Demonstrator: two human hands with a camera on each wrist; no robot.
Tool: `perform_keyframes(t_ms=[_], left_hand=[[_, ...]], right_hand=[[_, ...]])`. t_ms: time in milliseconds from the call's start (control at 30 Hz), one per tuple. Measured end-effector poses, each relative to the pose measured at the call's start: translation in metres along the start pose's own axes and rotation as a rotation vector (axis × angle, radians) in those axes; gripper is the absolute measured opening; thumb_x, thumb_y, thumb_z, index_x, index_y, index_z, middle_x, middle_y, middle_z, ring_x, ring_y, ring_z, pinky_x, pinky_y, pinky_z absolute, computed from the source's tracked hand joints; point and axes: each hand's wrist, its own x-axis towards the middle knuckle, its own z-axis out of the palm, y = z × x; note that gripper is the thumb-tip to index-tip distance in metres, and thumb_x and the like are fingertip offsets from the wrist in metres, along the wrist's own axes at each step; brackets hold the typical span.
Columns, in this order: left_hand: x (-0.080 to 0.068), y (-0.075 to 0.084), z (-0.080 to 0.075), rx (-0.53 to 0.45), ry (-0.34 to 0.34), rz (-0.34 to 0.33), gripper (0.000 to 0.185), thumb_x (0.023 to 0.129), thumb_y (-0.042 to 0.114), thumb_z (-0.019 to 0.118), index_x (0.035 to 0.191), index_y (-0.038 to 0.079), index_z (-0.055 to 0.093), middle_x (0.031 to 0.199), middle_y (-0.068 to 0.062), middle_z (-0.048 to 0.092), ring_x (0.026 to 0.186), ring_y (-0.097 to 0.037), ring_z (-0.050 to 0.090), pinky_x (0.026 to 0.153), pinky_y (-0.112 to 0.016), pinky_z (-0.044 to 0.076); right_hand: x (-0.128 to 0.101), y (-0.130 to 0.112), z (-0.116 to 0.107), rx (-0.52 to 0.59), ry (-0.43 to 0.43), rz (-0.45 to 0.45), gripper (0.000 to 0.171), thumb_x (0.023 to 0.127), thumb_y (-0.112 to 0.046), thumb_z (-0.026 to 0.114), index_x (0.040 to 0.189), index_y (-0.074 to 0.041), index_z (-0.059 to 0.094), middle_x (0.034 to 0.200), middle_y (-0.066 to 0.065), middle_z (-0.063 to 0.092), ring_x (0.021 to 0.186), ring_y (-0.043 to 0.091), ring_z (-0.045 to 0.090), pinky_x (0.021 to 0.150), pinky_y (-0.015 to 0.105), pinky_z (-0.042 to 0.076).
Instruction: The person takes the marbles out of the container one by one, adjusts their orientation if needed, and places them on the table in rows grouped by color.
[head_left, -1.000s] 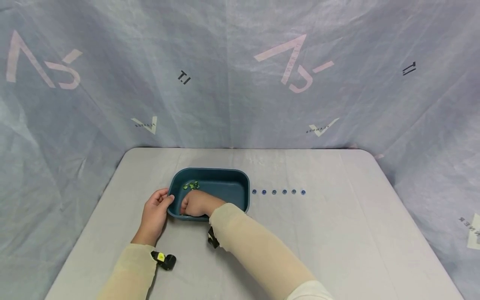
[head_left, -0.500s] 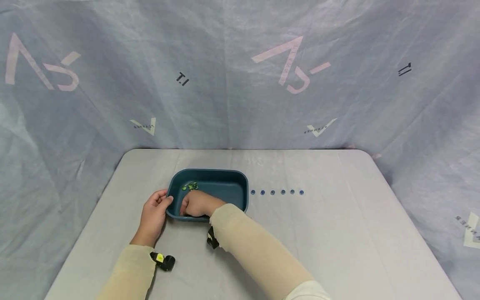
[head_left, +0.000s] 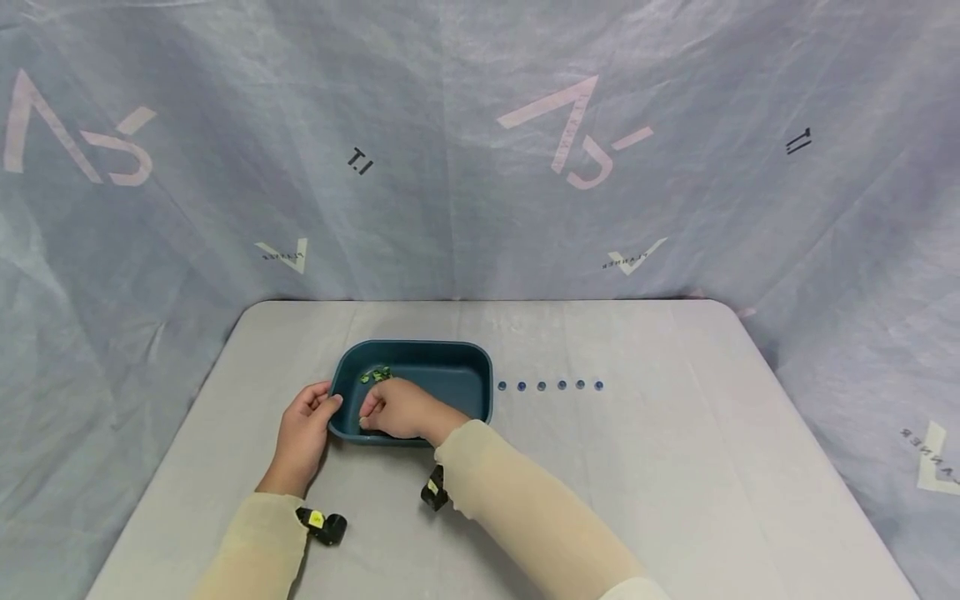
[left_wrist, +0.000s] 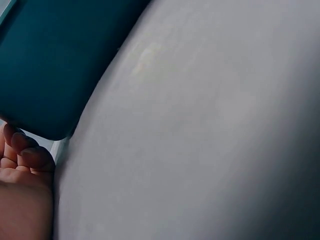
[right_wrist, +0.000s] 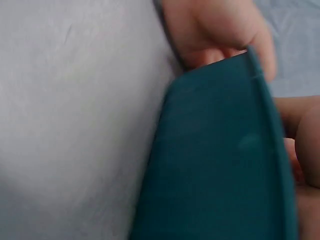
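A dark teal rectangular tub (head_left: pixel 450 344) stands on the table. My left hand (head_left: pixel 298 435) holds its left end, thumb over the rim and fingers outside; in the left wrist view, the curled fingers (left_wrist: pixel 30 150) are by the tub's corner. Inside the tub, my right hand (head_left: pixel 401 408) pinches a small pale greenish piece (head_left: pixel 363 422) between thumb and fingertips, near the front left. Several small shiny green pieces (head_left: pixel 375 375) lie by the tub's back left, just beyond that hand. The tub's wall (right_wrist: pixel 215 150) hides much of the right hand in the right wrist view.
Several small round blue pieces (head_left: pixel 542 386) form a straight row on the table (head_left: pixel 675 467), running right from the tub. Grey printed sheeting (head_left: pixel 420 150) hangs behind and at both sides. Each wrist carries a small black camera (head_left: pixel 330 527).
My right hand has lifted slightly and turned in the tub, its fingertips now showing with the pale piece. The left hand keeps its hold; the whole view has shifted a little.
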Motion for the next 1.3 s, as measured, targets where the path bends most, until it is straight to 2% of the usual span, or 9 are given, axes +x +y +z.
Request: perform_keyframes(t_ms=[233,433,567,800,900,1133,1300], left_hand=[[0.002,0.002,-0.002,0.021,0.006,0.013,0.036,0.104,0.021,0.062,0.133,0.001,0.061,0.114,-0.015,0.064,0.096,-0.014,0.057,0.078,-0.019,0.047],[0.0,0.004,0.001,0.026,0.015,0.014,0.036,0.103,0.022,0.063,0.132,0.001,0.062,0.116,-0.018,0.065,0.096,-0.013,0.058,0.079,-0.02,0.047],[0.0,0.004,0.001,0.033,0.014,0.011,0.036,0.104,0.023,0.062,0.133,0.002,0.061,0.117,-0.017,0.065,0.097,-0.014,0.059,0.08,-0.021,0.047],[-0.002,0.001,-0.002,0.045,0.009,-0.011,0.036,0.104,0.024,0.061,0.133,0.003,0.06,0.115,-0.013,0.065,0.097,-0.014,0.058,0.08,-0.021,0.048],[-0.004,0.001,-0.003,0.044,0.01,-0.009,0.037,0.104,0.024,0.061,0.134,0.002,0.06,0.115,-0.013,0.065,0.097,-0.014,0.058,0.08,-0.021,0.047],[-0.005,0.0,-0.001,0.042,0.009,-0.008,0.037,0.105,0.025,0.061,0.134,0.002,0.06,0.117,-0.016,0.064,0.097,-0.015,0.058,0.079,-0.021,0.047],[-0.004,0.001,0.0,0.047,0.004,-0.011,0.037,0.105,0.024,0.061,0.135,0.003,0.06,0.117,-0.016,0.064,0.098,-0.016,0.057,0.079,-0.021,0.047]], right_hand=[[-0.02,-0.001,-0.01,0.151,0.058,-0.063,0.002,0.098,-0.017,0.073,0.098,-0.015,0.074,0.083,-0.006,0.067,0.073,0.009,0.064,0.064,0.026,0.052],[-0.04,0.005,-0.023,0.224,0.115,-0.13,0.007,0.1,-0.017,0.071,0.105,-0.014,0.073,0.086,-0.006,0.067,0.074,0.009,0.065,0.068,0.026,0.054],[-0.054,0.011,-0.03,0.275,0.168,-0.168,0.011,0.101,-0.019,0.069,0.109,-0.012,0.073,0.088,-0.005,0.068,0.078,0.014,0.067,0.07,0.028,0.055],[-0.079,0.024,-0.034,0.299,0.238,-0.163,0.011,0.101,-0.021,0.07,0.11,-0.016,0.073,0.089,-0.004,0.069,0.084,0.027,0.069,0.069,0.031,0.054],[-0.088,0.031,-0.036,0.305,0.265,-0.151,0.011,0.101,-0.021,0.07,0.111,-0.017,0.073,0.091,-0.004,0.069,0.084,0.027,0.068,0.07,0.031,0.055],[-0.106,0.049,-0.051,0.31,0.317,-0.151,0.017,0.102,-0.02,0.068,0.115,-0.011,0.072,0.094,-0.002,0.069,0.085,0.017,0.067,0.074,0.033,0.056],[-0.115,0.066,-0.064,0.324,0.371,-0.157,0.019,0.101,-0.018,0.068,0.117,-0.006,0.071,0.096,0.001,0.07,0.089,0.024,0.069,0.075,0.034,0.057]])
